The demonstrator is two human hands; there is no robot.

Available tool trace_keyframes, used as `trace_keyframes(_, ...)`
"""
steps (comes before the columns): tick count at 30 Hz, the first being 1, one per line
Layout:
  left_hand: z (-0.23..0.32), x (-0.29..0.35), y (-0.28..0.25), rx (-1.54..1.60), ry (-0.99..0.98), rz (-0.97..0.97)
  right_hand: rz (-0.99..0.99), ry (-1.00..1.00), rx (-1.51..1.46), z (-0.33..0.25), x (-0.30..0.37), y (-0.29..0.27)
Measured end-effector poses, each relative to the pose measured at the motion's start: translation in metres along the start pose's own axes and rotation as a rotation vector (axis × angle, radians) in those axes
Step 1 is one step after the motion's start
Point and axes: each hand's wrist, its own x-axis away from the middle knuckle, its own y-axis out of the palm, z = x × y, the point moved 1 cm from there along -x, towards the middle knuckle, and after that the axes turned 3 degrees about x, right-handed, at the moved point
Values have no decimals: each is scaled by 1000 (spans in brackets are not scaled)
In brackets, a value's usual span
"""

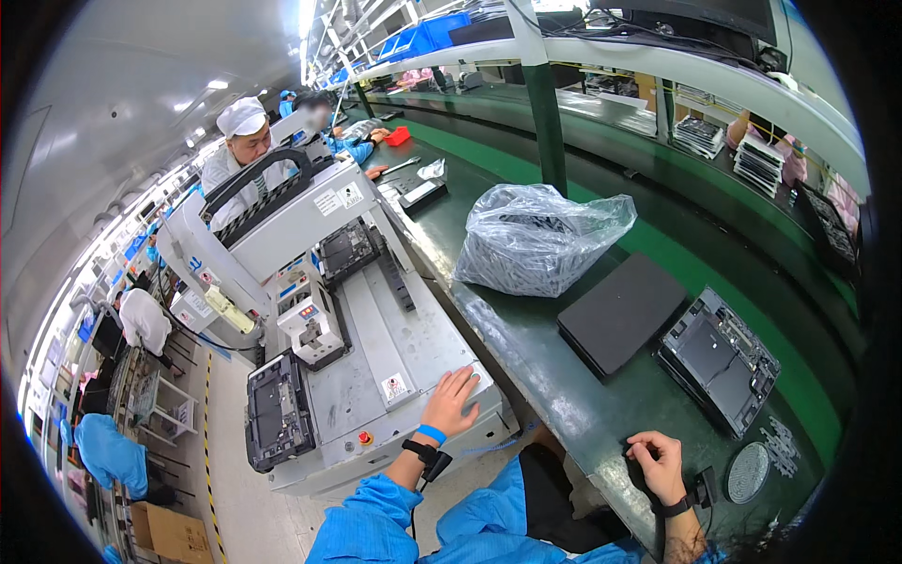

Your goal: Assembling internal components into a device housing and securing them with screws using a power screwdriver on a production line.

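Observation:
My left hand (451, 402) lies with fingers spread on the front corner of a white gantry machine (352, 376). A black fixture (280, 411) with an opened laptop base in it sits at the machine's left front; a second fixture (348, 252) is farther back, under the gantry. My right hand (658, 465) rests on the edge of the green workbench (554, 376), fingers loosely curled, and nothing shows in it. Beyond it lies a stack of opened laptop bases (722, 362). A round dish (748, 473) and small grey strips (780, 448) are to its right.
A clear plastic bag (540, 240) of dark parts and a dark flat stack (620, 312) stand on the bench. A red button (365, 438) is on the machine's front. A person in a white cap (244, 117) is behind the gantry. A green post (545, 127) rises beyond the bag.

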Motion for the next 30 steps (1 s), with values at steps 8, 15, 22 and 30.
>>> trace_keyframes(8,-1,0,-2,0,4,4,6,4,-33,6,0,2)
trace_keyframes(15,1,-1,-2,-2,-8,-2,1,6,-26,5,0,1)
trace_keyframes(22,1,-1,-3,-6,-1,5,-1,-8,-18,5,-2,0)
trace_keyframes(30,0,0,-3,-6,1,1,10,13,-31,4,0,2)
